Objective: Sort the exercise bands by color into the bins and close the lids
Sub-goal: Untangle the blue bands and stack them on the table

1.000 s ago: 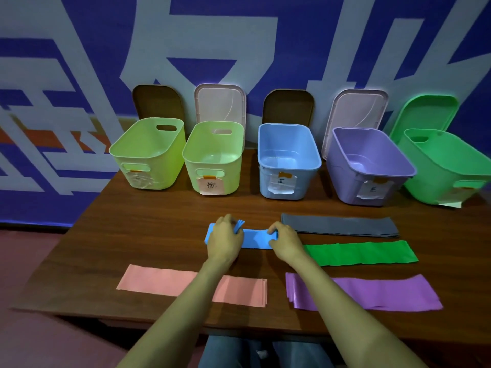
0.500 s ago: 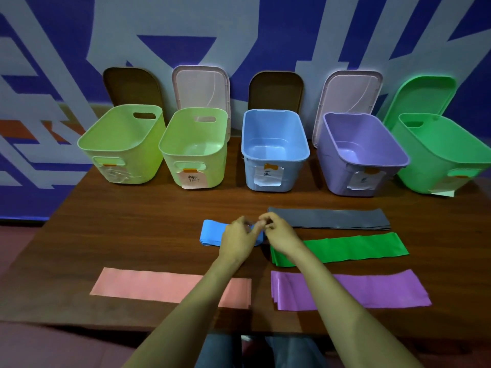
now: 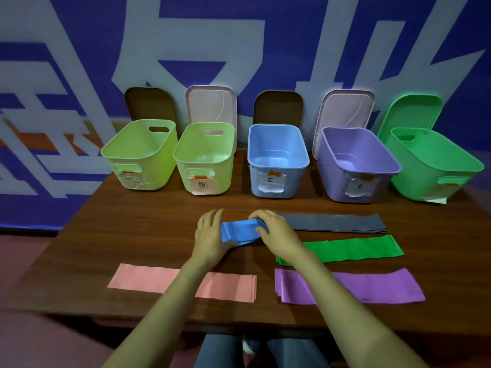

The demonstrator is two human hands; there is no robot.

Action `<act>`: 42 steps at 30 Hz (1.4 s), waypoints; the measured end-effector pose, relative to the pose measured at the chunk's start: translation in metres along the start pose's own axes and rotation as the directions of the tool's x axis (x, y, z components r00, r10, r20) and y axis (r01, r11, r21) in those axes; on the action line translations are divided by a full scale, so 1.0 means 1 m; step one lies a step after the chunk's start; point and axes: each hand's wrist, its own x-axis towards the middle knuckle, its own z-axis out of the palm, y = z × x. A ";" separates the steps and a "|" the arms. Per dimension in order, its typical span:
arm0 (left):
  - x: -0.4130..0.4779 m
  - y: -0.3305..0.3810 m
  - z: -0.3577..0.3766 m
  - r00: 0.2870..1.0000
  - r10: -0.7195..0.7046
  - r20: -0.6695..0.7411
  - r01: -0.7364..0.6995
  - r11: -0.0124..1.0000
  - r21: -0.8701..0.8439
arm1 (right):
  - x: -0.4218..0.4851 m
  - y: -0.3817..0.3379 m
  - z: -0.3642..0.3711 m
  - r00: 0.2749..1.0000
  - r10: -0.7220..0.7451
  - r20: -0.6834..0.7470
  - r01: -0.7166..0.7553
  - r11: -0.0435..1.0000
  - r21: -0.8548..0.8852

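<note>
Left hand (image 3: 210, 235): your straight fingers brace the fold's end; thumb hidden, so grip cannot be told.
Right hand (image 3: 276, 229): fingers curled over the blue band (image 3: 239, 231), bunched compact between your hands, probably for dropping.
Blue bin (image 3: 277, 160): just beyond, open.

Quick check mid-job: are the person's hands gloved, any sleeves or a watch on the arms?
No gloves on the left hand or right hand. Left forearm and right forearm are bare to the frame edge: no sleeves, watch or rings show.
</note>
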 end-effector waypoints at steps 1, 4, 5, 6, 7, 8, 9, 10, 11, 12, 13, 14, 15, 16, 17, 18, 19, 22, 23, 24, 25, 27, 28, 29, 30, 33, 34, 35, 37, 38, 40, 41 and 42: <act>-0.001 -0.003 -0.001 0.997 0.073 0.024 -0.075 0.996 0.056 | -0.004 -0.006 -0.006 0.997 -0.081 0.013 0.081 0.997 -0.020; -0.005 0.001 -0.004 0.979 0.172 0.109 -0.173 0.985 0.001 | -0.013 -0.018 -0.022 0.972 -0.236 -0.008 0.235 0.971 -0.054; -0.008 0.005 -0.006 0.976 0.179 0.125 -0.172 0.983 -0.065 | -0.017 -0.021 -0.028 0.966 -0.259 -0.023 0.257 0.964 -0.068; -0.012 0.008 -0.006 0.974 0.186 0.129 -0.167 0.975 -0.148 | -0.020 -0.023 -0.033 0.962 -0.270 -0.036 0.266 0.960 -0.084; -0.017 0.012 -0.008 0.974 0.186 0.126 -0.152 0.959 -0.240 | -0.023 -0.024 -0.039 0.962 -0.270 -0.050 0.264 0.959 -0.101; -0.021 0.017 -0.010 0.976 0.183 0.119 -0.137 0.937 -0.320 | -0.025 -0.024 -0.045 0.961 -0.266 -0.069 0.257 0.959 -0.116; -0.023 0.023 -0.012 0.978 0.183 0.104 -0.131 0.916 -0.378 | -0.027 -0.024 -0.051 0.961 -0.262 -0.093 0.249 0.960 -0.127; -0.025 0.029 -0.015 0.979 0.189 0.082 -0.139 0.899 -0.416 | -0.028 -0.024 -0.059 0.959 -0.257 -0.116 0.241 0.961 -0.131; -0.025 0.035 -0.018 0.978 0.198 0.067 -0.149 0.885 -0.441 | -0.028 -0.024 -0.066 0.958 -0.249 -0.139 0.232 0.964 -0.132; -0.025 0.041 -0.021 0.975 0.213 0.059 -0.162 0.871 -0.463 | -0.029 -0.024 -0.073 0.957 -0.243 -0.158 0.223 0.966 -0.131; -0.024 0.046 -0.024 0.971 0.230 0.058 -0.175 0.858 -0.482 | -0.029 -0.023 -0.080 0.956 -0.233 -0.178 0.212 0.969 -0.129; -0.022 0.050 -0.027 0.966 0.250 0.063 -0.187 0.848 -0.496 | -0.029 -0.021 -0.087 0.955 -0.217 -0.200 0.196 0.973 -0.123; -0.019 0.053 -0.029 0.962 0.263 0.069 -0.194 0.839 -0.508 | -0.027 -0.019 -0.093 0.953 -0.199 -0.228 0.178 0.978 -0.110; -0.014 0.056 -0.030 0.961 0.267 0.073 -0.190 0.826 -0.530 | -0.024 -0.014 -0.100 0.951 -0.173 -0.255 0.155 0.984 -0.089; -0.009 0.057 -0.030 0.962 0.264 0.071 -0.180 0.808 -0.561 | -0.021 -0.011 -0.105 0.950 -0.152 -0.274 0.138 0.988 -0.072; -0.004 0.059 -0.031 0.965 0.256 0.064 -0.169 0.786 -0.594 | -0.018 -0.007 -0.110 0.949 -0.134 -0.285 0.122 0.991 -0.062; 0.002 0.063 -0.031 0.969 0.243 0.046 -0.163 0.767 -0.620 | -0.011 -0.002 -0.114 0.947 -0.121 -0.297 0.108 0.992 -0.058; 0.028 0.080 -0.033 0.981 0.194 -0.022 -0.162 0.743 -0.650 | 0.022 0.010 -0.127 0.939 -0.082 -0.334 0.063 0.996 -0.067; 0.040 0.086 -0.034 0.981 0.190 -0.039 -0.169 0.737 -0.655 | 0.038 0.014 -0.132 0.940 -0.062 -0.337 0.038 0.996 -0.079; 0.052 0.093 -0.036 0.980 0.194 -0.048 -0.176 0.726 -0.665 | 0.056 0.019 -0.136 0.944 -0.042 -0.328 0.011 0.996 -0.094; 0.066 0.099 -0.037 0.977 0.205 -0.057 -0.189 0.714 -0.674 | 0.076 0.024 -0.141 0.950 -0.028 -0.312 -0.007 0.994 -0.108; 0.098 0.113 -0.038 0.973 0.210 -0.095 -0.221 0.730 -0.646 | 0.120 0.034 -0.150 0.962 -0.015 -0.274 -0.020 0.992 -0.126; 0.114 0.120 -0.039 0.973 0.202 -0.112 -0.227 0.748 -0.623 | 0.143 0.038 -0.155 0.966 -0.004 -0.257 -0.032 0.990 -0.137; 0.130 0.127 -0.039 0.976 0.184 -0.121 -0.219 0.777 -0.590 | 0.164 0.042 -0.160 0.971 0.014 -0.238 -0.052 0.987 -0.154; 0.145 0.133 -0.038 0.981 0.156 -0.117 -0.195 0.806 -0.559 | 0.183 0.044 -0.163 0.975 0.039 -0.217 -0.077 0.982 -0.173; 0.184 0.145 -0.035 0.998 0.060 -0.023 -0.064 0.874 -0.482 | 0.229 0.048 -0.166 0.986 0.077 -0.150 -0.112 0.963 -0.245; 0.194 0.146 -0.033 0.999 0.024 0.026 -0.010 0.886 -0.463 | 0.239 0.049 -0.165 0.989 0.074 -0.125 -0.106 0.957 -0.272; 0.203 0.147 -0.031 0.997 -0.017 0.082 0.051 0.896 -0.440 | 0.248 0.050 -0.163 0.994 0.069 -0.089 -0.092 0.950 -0.298; 0.218 0.146 -0.027 0.975 -0.085 0.204 0.156 0.920 -0.359 | 0.263 0.053 -0.156 0.997 0.080 0.014 -0.071 0.938 -0.338; 0.224 0.146 -0.026 0.960 -0.105 0.261 0.185 0.934 -0.305 | 0.269 0.056 -0.152 0.993 0.092 0.068 -0.062 0.935 -0.350; 0.235 0.146 -0.023 0.934 -0.130 0.334 0.205 0.959 -0.198 | 0.280 0.063 -0.143 0.980 0.123 0.157 -0.057 0.928 -0.367; 0.242 0.147 -0.021 0.925 -0.131 0.357 0.193 0.971 -0.142 | 0.284 0.066 -0.139 0.972 0.141 0.190 -0.059 0.923 -0.379; 0.247 0.148 -0.018 0.915 -0.128 0.382 0.172 0.982 -0.083 | 0.287 0.069 -0.136 0.963 0.158 0.217 -0.063 0.919 -0.388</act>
